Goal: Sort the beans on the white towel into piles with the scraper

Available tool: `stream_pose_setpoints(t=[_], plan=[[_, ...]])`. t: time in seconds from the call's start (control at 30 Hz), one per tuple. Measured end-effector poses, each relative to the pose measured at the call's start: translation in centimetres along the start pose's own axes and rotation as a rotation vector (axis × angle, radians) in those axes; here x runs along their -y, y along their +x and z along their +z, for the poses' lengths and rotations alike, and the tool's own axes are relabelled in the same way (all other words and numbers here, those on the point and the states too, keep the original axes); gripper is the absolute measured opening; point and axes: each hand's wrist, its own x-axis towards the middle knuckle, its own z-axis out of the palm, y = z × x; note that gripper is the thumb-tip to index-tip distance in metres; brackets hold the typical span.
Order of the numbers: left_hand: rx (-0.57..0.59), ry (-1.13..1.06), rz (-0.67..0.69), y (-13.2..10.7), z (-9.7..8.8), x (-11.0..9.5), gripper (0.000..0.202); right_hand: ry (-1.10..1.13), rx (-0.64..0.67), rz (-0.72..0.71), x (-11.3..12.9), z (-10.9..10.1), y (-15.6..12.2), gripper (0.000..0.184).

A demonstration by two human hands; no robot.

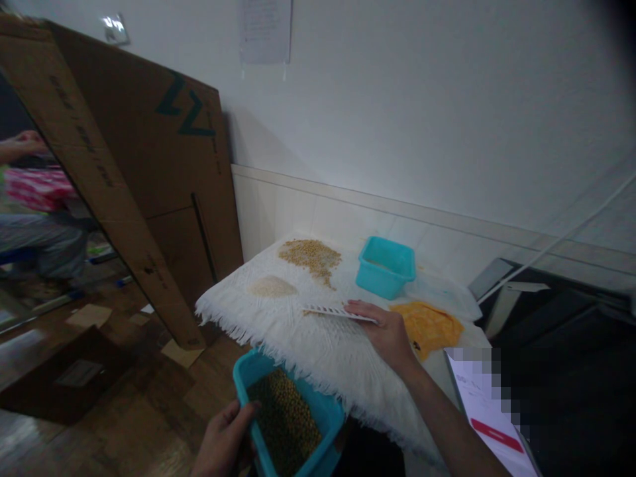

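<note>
My left hand point(229, 430) is closed on the near-left rim of a turquoise plastic bin point(325, 424), held below the table's front edge. Yellow soybeans point(298, 407) and small dark green beans point(271, 424) lie inside it, partly apart. Over the white fringed cloth point(318, 358), my right hand point(382, 331) grips a thin white slotted plate point(328, 310), seen almost edge-on. A few soybeans show along the plate. Farther back on the cloth are a spread pile of soybeans point(312, 255) and a low heap of pale grains point(272, 287).
A second turquoise bin point(382, 281) stands at the table's back. An orange-yellow cloth or bag point(430, 324) lies right of my right hand, near a paper sheet point(489, 411). A tall cardboard box point(149, 152) rises at left. Another person's hand point(27, 142) shows beyond it.
</note>
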Motion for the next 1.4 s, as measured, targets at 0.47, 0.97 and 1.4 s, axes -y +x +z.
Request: stream_pose_setpoints(t=[0.47,0.97,1.4], plan=[[-0.004,-0.028,-0.005,0.4,-0.3,0.5,0.037,-0.061,-0.026,-0.004,0.3,0.6,-2.0,0.028],[0.004,-0.018,-0.009,0.6,-0.5,0.6,0.035,-0.16,-0.068,-0.016,1.1,0.3,-3.5,0.031],[-0.013,-0.022,-0.029,-0.3,-0.1,-0.2,0.034,-0.208,-0.078,-0.001,0.4,-0.5,-3.6,0.033]])
